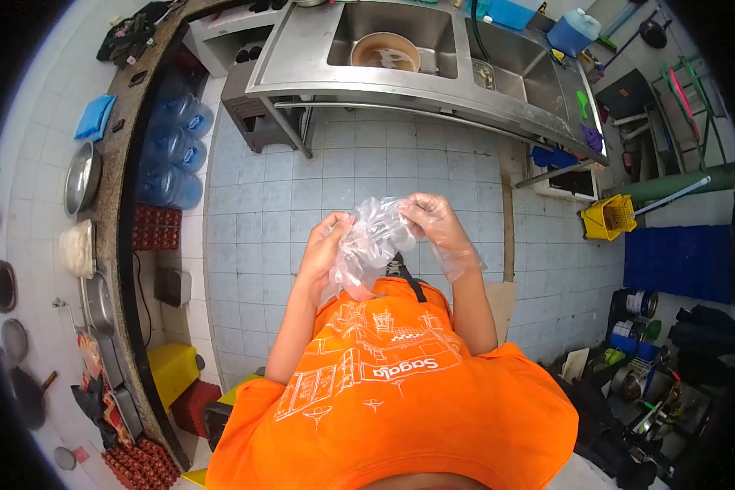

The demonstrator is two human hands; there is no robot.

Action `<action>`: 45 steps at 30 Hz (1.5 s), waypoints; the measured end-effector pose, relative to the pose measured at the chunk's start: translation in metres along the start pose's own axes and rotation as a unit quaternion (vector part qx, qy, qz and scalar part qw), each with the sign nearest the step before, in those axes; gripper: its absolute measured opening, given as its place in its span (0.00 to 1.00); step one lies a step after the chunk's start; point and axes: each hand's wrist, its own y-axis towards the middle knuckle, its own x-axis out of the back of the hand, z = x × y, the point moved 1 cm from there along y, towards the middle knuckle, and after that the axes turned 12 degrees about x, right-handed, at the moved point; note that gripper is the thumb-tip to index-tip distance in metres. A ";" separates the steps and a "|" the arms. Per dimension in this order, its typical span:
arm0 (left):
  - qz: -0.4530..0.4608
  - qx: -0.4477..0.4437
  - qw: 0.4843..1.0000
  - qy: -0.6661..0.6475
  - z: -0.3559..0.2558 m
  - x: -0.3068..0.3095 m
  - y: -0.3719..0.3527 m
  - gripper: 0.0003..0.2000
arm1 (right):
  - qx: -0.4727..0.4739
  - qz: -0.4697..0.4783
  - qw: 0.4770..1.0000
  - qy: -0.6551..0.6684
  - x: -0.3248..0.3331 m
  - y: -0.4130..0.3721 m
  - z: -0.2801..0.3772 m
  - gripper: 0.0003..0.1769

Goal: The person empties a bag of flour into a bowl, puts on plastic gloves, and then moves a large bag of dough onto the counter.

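Crumpled thin clear plastic, which looks like a disposable plastic glove (366,245), is held up before my waist. My left hand (325,249) is bare and pinches its left side with closed fingers. On the other side, my right hand (433,220) wears a loose see-through plastic glove that reaches the wrist. Its thumb and fingers grip the upper right part of the crumpled plastic. Folds hide some of the fingertips. Below both hands is my orange shirt (416,408) with a white printed drawing.
Ahead stands a steel sink counter (294,61) with a round basin (385,53) in its left bowl. Large blue water bottles (171,151) sit under the left counter (131,269). A yellow mop bucket (608,219) is on the right. Light blue tiles (355,163) cover the floor.
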 end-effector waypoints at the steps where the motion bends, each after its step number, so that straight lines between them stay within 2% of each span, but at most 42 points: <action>1: -0.011 0.022 1.000 -0.017 0.000 -0.002 0.000 0.17 | -0.002 0.003 1.000 -0.001 0.000 0.000 -0.002 0.09; 2: -0.013 0.022 1.000 -0.019 -0.002 -0.005 -0.001 0.17 | 0.001 0.009 1.000 0.000 -0.001 0.001 -0.004 0.10; 4: 0.012 0.093 0.984 -0.152 -0.009 -0.013 -0.005 0.22 | 0.004 0.018 1.000 0.000 -0.008 0.003 -0.004 0.10; 5: 0.013 0.091 0.984 -0.154 -0.006 -0.010 -0.005 0.22 | -0.012 -0.012 1.000 0.013 -0.014 0.003 -0.003 0.12; 7: 0.076 -0.050 0.996 -0.023 -0.004 -0.008 -0.004 0.27 | -0.027 -0.040 0.999 0.024 -0.027 0.000 0.006 0.14; 8: 0.076 -0.051 0.995 -0.024 -0.005 -0.010 -0.004 0.27 | -0.037 -0.073 0.996 0.016 -0.033 -0.001 0.016 0.16; 9: 0.011 -0.108 0.987 0.122 -0.011 -0.020 -0.008 0.24 | -0.048 -0.107 0.993 0.007 -0.036 -0.002 0.021 0.18; 10: -0.056 -0.162 0.949 0.263 -0.014 -0.025 -0.011 0.22 | -0.048 -0.107 0.993 0.008 -0.034 -0.002 0.018 0.18; 11: -0.056 -0.162 0.949 0.263 -0.014 -0.023 -0.010 0.22 | -0.056 -0.095 0.994 0.022 -0.029 0.000 0.012 0.19; 13: -0.064 -0.104 0.969 0.215 -0.012 -0.017 -0.006 0.15 | -0.064 -0.084 0.994 0.037 -0.022 -0.002 0.003 0.20; 14: -0.062 -0.104 0.969 0.216 -0.011 -0.018 -0.004 0.15 | -0.062 -0.092 0.994 0.007 -0.019 -0.003 0.000 0.23; 15: -0.103 -0.106 0.976 0.160 -0.010 -0.020 -0.003 0.15 | -0.061 -0.100 0.993 -0.023 -0.017 -0.004 -0.002 0.28; 16: -0.145 -0.108 0.978 0.102 -0.009 -0.021 -0.002 0.16 | -0.061 -0.100 0.993 -0.023 -0.014 -0.005 -0.003 0.28; 18: -0.157 -0.108 0.976 0.101 -0.008 -0.017 0.003 0.16 | -0.132 -0.085 0.987 0.028 -0.010 -0.003 -0.006 0.41; 19: -0.171 -0.107 0.975 0.099 -0.008 -0.015 0.005 0.17 | -0.131 -0.084 0.987 0.028 -0.009 -0.004 -0.011 0.41; 21: -0.173 -0.097 0.970 0.142 -0.008 -0.013 0.008 0.18 | -0.120 -0.074 0.987 0.073 -0.009 -0.007 -0.023 0.52; 22: -0.174 -0.086 0.964 0.185 -0.010 -0.013 0.010 0.20 | -0.119 -0.075 0.987 0.072 -0.009 -0.009 -0.026 0.52; 23: -0.171 -0.085 0.964 0.185 -0.011 -0.014 0.011 0.20 | -0.118 -0.069 0.985 0.109 -0.011 -0.011 -0.029 0.46; 24: -0.141 -0.079 0.967 0.200 -0.014 -0.015 0.011 0.20 | -0.116 -0.064 0.981 0.144 -0.014 -0.013 -0.030 0.40; 25: -0.109 -0.072 0.968 0.214 -0.017 -0.018 0.010 0.20 | -0.116 -0.067 0.981 0.144 -0.021 -0.014 -0.021 0.40; 27: -0.088 -0.054 0.968 0.230 -0.027 -0.024 0.002 0.20 | -0.021 -0.016 0.999 0.032 -0.032 -0.018 0.001 0.23; 28: -0.071 -0.037 0.966 0.246 -0.029 -0.026 -0.001 0.20 | -0.020 -0.017 0.999 0.031 -0.027 -0.017 -0.005 0.23; 29: -0.070 -0.037 0.966 0.247 -0.030 -0.022 -0.002 0.20 | -0.008 -0.035 0.998 0.051 -0.019 -0.014 -0.015 0.17; 30: -0.046 -0.086 0.948 0.304 -0.033 -0.018 -0.004 0.19 | 0.004 -0.053 0.996 0.070 -0.015 -0.012 -0.015 0.11; 31: -0.021 -0.134 0.924 0.358 -0.036 -0.014 -0.005 0.19 | 0.006 -0.052 0.996 0.070 -0.012 -0.012 -0.014 0.11; 32: -0.020 -0.136 0.924 0.358 -0.036 -0.005 -0.005 0.19 | 0.001 -0.082 0.991 0.104 -0.008 -0.012 -0.011 0.11; 34: -0.002 -0.025 0.953 0.303 -0.029 0.011 -0.006 0.16 | -0.004 -0.112 0.985 0.135 -0.005 -0.014 -0.005 0.11; 35: -0.002 -0.027 0.953 0.301 -0.022 0.016 -0.009 0.16 | 0.000 -0.147 0.978 0.148 -0.004 -0.015 -0.002 0.11; 36: -0.005 0.025 0.967 0.254 -0.013 0.018 -0.017 0.16 | 0.003 -0.181 0.970 0.161 -0.002 -0.016 0.000 0.10; 37: -0.008 0.077 0.976 0.205 -0.003 0.022 -0.025 0.16 | 0.003 -0.176 0.971 0.159 -0.001 -0.016 -0.001 0.10; 39: -0.007 0.115 0.969 0.220 0.036 0.029 -0.035 0.19 | -0.013 -0.213 0.964 0.157 0.005 -0.015 -0.006 0.11; 40: -0.013 0.111 0.970 0.216 0.056 0.033 -0.040 0.19 | -0.014 -0.205 0.966 0.157 0.006 -0.015 -0.006 0.11; 42: -0.003 0.015 0.949 0.314 0.089 0.040 -0.055 0.20 | -0.027 -0.218 0.960 0.175 0.006 -0.015 -0.008 0.12; 43: -0.008 0.015 0.950 0.311 0.091 0.038 -0.064 0.20 | -0.030 -0.213 0.961 0.174 0.003 -0.012 -0.008 0.12; 45: 0.012 -0.083 0.978 0.193 0.090 0.037 -0.084 0.20 | -0.043 -0.238 0.954 0.175 -0.002 -0.010 -0.007 0.13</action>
